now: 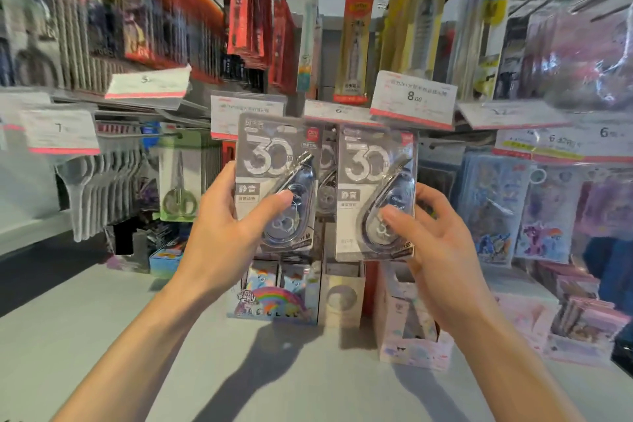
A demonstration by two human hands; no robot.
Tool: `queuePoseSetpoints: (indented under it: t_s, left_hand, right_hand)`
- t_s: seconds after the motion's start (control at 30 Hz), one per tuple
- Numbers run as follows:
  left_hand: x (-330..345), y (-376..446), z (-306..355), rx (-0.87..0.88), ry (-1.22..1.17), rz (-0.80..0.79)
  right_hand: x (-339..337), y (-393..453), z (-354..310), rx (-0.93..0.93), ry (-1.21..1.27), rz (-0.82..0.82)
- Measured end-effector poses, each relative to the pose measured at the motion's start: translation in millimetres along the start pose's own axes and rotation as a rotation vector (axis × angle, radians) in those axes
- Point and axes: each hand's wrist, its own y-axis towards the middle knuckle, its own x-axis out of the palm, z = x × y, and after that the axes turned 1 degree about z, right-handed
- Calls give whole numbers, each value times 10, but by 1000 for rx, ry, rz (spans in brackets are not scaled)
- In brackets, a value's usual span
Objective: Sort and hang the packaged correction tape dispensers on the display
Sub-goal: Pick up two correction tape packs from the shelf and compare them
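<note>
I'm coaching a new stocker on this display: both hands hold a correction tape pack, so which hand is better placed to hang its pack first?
Probably the left hand. Its pack sits directly in front of matching packs already hanging, while the right hand's pack is off to their side.

The left hand [226,226] is gripping one correction tape pack [277,181], and the right hand [435,236] is gripping a second pack [376,195] just to the right of it, the two sitting side by side and upright. Behind the gap between the grips, more hanging packs [327,181] are showing. Price tags [412,99] are hanging above the held packs. Left of the left grip, packaged scissors [178,181] are hanging. Below both grips, boxes [274,298] are standing on the shelf [171,336]. Right of the right grip, sticker sheets [493,205] are hanging.
</note>
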Motion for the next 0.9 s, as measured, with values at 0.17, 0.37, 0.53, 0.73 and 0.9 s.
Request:
queuePoseSetpoints:
  t_s: [0.17,0.37,0.53,0.73,0.9]
  left_hand:
    - [-39,86,49,32,-11,-12]
    - [-63,135,24,28,-31,-39]
    - [-84,154,4,32,-18,-51]
    - [-117,181,-3,44,7,-57]
    - [-136,189,-44,14,23,-71]
  right_hand:
    - [-50,40,155,-18,-136,66]
    - [160,312,129,-61,-263,40]
    - [310,517,109,-80,-353,100]
    - [396,667,317,-78,-448,152]
    - [499,837,538,2,-442,198]
